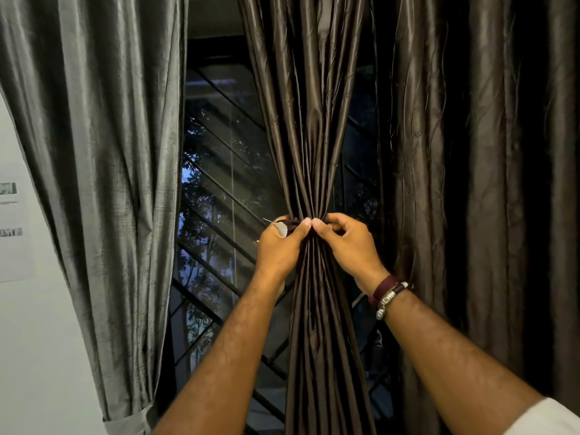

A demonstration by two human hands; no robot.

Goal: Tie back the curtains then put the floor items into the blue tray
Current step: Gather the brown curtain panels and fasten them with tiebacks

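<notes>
A dark brown satin curtain [309, 136] hangs in the middle, gathered into a narrow waist. A dark tie-back band [290, 227] with a pale end wraps that waist. My left hand [279, 246] pinches the band's left end against the folds. My right hand [348, 243] pinches the band on the right side, thumbs nearly touching. A grey curtain [103, 152] at the left is gathered low by its own tie [131, 422]. Floor items and the blue tray are out of view.
Another brown curtain [470, 183] hangs loose at the right. A dark window with a diagonal grille [219, 189] shows between the curtains. A white wall with a paper notice [14, 230] is at the far left.
</notes>
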